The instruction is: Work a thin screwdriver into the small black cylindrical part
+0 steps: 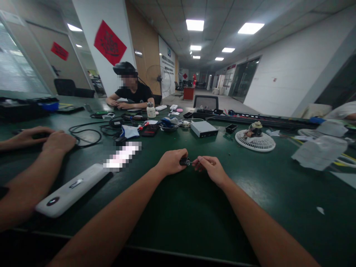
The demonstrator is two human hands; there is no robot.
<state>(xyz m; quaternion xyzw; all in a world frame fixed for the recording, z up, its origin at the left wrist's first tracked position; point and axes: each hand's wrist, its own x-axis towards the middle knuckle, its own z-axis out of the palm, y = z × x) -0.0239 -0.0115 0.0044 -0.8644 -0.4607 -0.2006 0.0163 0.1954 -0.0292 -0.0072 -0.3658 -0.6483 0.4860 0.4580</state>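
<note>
A long office hall with ceiling light panels (194, 25) extends beyond a green-topped workbench (178, 211). A red banner (110, 42) hangs on a white pillar, and a pedestal fan (158, 79) stands further back. All bench positions below are taken from a silver box (204, 129), which sits mid-bench.

The wearer's left hand (171, 162) is in front of the silver box, slightly to its left. It is closed around a small black cylindrical part (184, 161). The right hand (211, 170) is in front of the box, slightly to its right. Its thumb and fingers are pinched on a thin metal pin (192, 162), which runs from the cylindrical part. The two hands are close together, and both forearms rest toward the near bench edge.

Just right of the silver box lies a white fan grille (255, 142) with a motor on it. Just left of the box is a metal bowl (169, 128) holding blue items, and further left a coiled black cable (86, 135) lies on the bench. Well left of the box, a co-worker's hands (44, 138) lie over a dark object, beside a long white bar-shaped device (71, 190). A pixelated patch (122, 155) hides an item nearer the box. Beyond the box, a seated person (130, 89) wears a head-mounted unit, with both forearms on the bench.
</note>
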